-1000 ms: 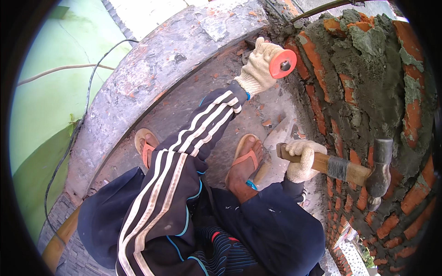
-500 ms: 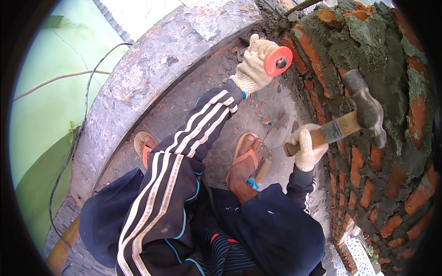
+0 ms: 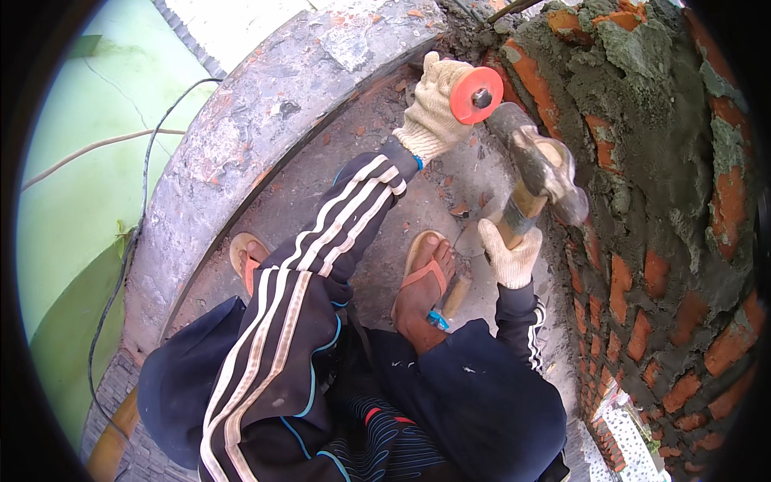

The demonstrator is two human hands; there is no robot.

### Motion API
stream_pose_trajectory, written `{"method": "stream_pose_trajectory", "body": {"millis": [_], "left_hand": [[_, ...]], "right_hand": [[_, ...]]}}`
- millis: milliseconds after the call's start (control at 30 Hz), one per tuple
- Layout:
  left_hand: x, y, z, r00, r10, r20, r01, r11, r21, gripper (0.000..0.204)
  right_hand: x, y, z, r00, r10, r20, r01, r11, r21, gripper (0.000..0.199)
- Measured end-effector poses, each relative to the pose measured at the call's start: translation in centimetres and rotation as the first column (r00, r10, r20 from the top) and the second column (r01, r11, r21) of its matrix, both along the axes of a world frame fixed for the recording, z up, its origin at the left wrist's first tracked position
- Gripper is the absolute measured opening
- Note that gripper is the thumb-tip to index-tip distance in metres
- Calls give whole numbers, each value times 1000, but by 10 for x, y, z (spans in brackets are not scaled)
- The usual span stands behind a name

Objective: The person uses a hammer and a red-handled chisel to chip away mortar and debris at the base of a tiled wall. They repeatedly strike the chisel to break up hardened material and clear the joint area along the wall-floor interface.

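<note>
Gloved in cream knit, my left hand [image 3: 438,100] is wrapped round a chisel, seen end-on, whose red round hand guard [image 3: 466,87] and steel striking end face me. The guard hides its shaft and tip. My right hand [image 3: 511,255], in a matching glove, grips the wooden handle of a hammer [image 3: 540,165]. One end of the hammer's worn steel head is close to the guard's lower right edge; I cannot tell whether they touch. Grey tape wraps the handle below the head.
A rough brick wall [image 3: 618,289] with grey mortar rises on the right. A curved concrete ledge [image 3: 241,136] runs along the left, with a black cable [image 3: 147,177] beside it. By my sandalled foot [image 3: 426,281] lies a wooden-handled tool [image 3: 458,296]. Brick crumbs litter the floor.
The hammer has swung left, from in front of the brick wall to beside the chisel's guard. My right hand has tilted with it. The left hand has shifted slightly up and left.
</note>
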State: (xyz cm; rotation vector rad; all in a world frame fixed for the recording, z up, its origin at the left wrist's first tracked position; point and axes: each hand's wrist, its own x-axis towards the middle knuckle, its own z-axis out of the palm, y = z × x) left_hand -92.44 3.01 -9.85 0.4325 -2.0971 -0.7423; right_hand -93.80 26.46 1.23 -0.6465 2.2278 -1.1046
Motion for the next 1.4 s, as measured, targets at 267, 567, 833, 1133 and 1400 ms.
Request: {"method": "stream_pose_trajectory", "body": {"millis": [267,567,833,1133,1400], "left_hand": [[-3,-1,6,1000,-13,-24,16,992,125,39],[2,6,8,996,-61,-64,79,938,337,39],[33,12,-5,999,-5,39,3,999,54,39],[40,9,9,992,97,-79,-78,975,208,36],[34,-2,17,988,157,6,-149,919,364,39]], "right_hand": [[-8,-22,28,999,-41,22,45,755,-654,21],[9,0,-16,903,-223,368,226,973,36,16],[42,26,-18,848,-248,468,248,967,63,12],[51,36,-7,867,-247,432,254,966,43,12],[21,-19,74,999,-45,-14,23,733,-680,22]]}}
